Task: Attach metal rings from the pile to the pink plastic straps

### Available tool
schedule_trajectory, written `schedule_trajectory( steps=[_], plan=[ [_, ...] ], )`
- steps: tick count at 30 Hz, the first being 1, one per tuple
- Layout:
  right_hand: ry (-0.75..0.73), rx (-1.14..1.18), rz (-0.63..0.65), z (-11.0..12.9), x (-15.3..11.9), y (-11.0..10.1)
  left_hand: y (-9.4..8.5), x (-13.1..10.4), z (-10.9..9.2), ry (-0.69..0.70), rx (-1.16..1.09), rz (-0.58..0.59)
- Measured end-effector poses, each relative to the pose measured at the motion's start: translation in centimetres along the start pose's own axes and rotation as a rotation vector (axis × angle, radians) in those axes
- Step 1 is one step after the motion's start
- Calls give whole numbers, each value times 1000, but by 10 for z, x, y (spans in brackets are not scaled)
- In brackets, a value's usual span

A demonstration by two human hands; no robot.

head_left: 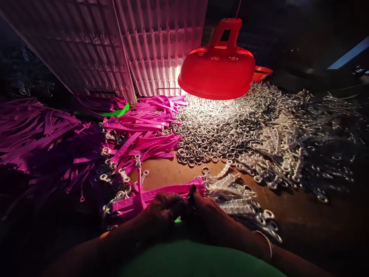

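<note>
The left hand (165, 206) and right hand (203, 209) meet toward the near edge of the table (160, 169), but in that shadow I can't tell whether they pinch anything. Just beyond them the nearest pink straps (173, 188) lie lengthwise, left to right, mostly past the left hand, their right end by the right hand's fingertips and the white ringed pieces (227, 184). Toward the far edge, a red bowl (263, 73) shows behind the red lamp (216, 73), its contents hidden from me.

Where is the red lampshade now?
In the head view, the red lampshade hangs right of centre near the top, over the pile of silvery rings.
</note>
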State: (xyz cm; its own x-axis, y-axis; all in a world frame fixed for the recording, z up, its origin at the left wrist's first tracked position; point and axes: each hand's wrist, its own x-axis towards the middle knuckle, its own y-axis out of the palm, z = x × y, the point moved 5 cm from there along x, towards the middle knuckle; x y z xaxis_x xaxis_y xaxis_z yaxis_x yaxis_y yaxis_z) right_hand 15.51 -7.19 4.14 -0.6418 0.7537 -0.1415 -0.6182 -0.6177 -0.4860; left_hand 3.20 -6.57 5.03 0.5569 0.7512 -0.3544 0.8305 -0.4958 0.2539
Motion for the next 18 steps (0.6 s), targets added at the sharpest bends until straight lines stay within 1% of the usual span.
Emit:
schedule_trajectory(
  steps=[2,5,7,9,12,14,15,16,18],
  plan=[
    [-13,-50,24,-2,-1,1,-2,4,9,-52,-32,11],
    [-23,-103,111,-2,-4,4,0,5,19,-136,-122,54],
    [-58,-140,158,2,-6,3,2,4,22,-137,-158,87],
    [-77,-157,174,8,-5,1,2,5,24,-107,-155,88],
    [-48,-168,197,15,-1,-3,1,7,22,-102,-104,86],
    [-40,-204,186,15,2,-7,-4,8,13,-93,-39,94],
    [-44,-226,159,15,3,-11,-9,8,5,-82,24,88],
    [-53,-244,119,14,4,-16,-16,6,-5,-61,111,60],
    [-75,-272,24,15,4,-31,-33,-3,-27,-18,335,-60]
  ],
)
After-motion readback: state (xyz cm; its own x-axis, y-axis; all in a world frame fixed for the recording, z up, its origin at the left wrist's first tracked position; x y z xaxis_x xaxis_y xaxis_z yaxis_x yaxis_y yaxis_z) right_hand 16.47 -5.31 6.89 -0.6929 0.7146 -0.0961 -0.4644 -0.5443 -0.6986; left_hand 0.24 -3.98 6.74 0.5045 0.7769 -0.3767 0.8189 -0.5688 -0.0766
